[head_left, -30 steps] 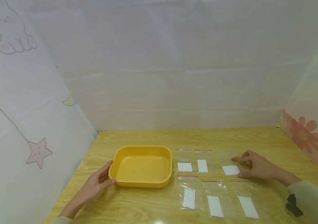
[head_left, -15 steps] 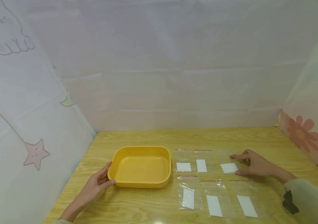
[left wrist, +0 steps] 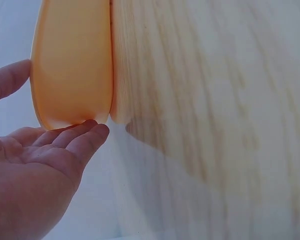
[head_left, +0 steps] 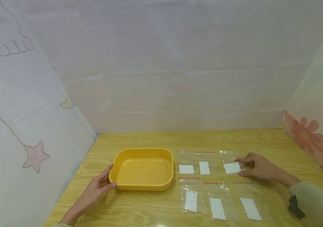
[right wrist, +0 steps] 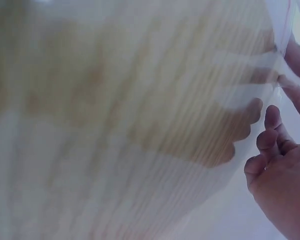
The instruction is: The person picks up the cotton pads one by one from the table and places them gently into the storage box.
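Pinching 1 bag [head_left: 230, 160], the right grip [head_left: 259, 167] has shifted it.

The yellow tray [left wrist: 72, 60] is cropped by the left wrist view's top edge. A plastic bag [head_left: 230, 161] is partly covered by the right hand [head_left: 259, 168], itself cut off in the right wrist view, where the tabletop [right wrist: 85, 90] is blurred. A rabbit drawing [head_left: 3, 30] is clipped.
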Demonstrator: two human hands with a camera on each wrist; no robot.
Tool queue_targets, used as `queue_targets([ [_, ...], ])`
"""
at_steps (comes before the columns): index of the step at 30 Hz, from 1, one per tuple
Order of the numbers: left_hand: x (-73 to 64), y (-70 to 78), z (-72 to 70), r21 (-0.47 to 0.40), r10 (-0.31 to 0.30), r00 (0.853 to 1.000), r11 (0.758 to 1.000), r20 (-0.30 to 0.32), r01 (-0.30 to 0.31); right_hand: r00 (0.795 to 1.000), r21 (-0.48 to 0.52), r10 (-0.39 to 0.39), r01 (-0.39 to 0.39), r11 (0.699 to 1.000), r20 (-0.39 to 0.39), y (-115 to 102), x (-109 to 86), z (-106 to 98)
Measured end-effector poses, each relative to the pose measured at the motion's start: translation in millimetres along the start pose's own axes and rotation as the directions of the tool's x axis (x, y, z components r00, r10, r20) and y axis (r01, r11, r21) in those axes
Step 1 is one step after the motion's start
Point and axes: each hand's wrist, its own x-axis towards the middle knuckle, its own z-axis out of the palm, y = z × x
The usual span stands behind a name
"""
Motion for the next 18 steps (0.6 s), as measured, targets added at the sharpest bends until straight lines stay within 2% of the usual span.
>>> queue_targets([
  [5, -0.6, 0.1, 1.2, 0.0, -0.027, 1.0, 1.0, -0.014, 0.027, 0.998, -0.033, -0.024, 0.022, 0.999, -0.058, -5.1, -3.7, 5.4],
  [11, -1.3, -1.2, 2.2, 0.008, -0.037, 0.999, 0.999, -0.016, 0.037, 0.992, -0.061, 0.012, -0.019, 0.998, -0.123, -12.5, -5.7, 11.5],
  [18, -1.2, -0.5, 2.7, -0.002, -0.038, 0.999, 0.999, -0.018, 0.038, 0.99, 0.043, 0.038, -0.033, 0.999, -0.139, -14.8, -3.1, 8.6],
])
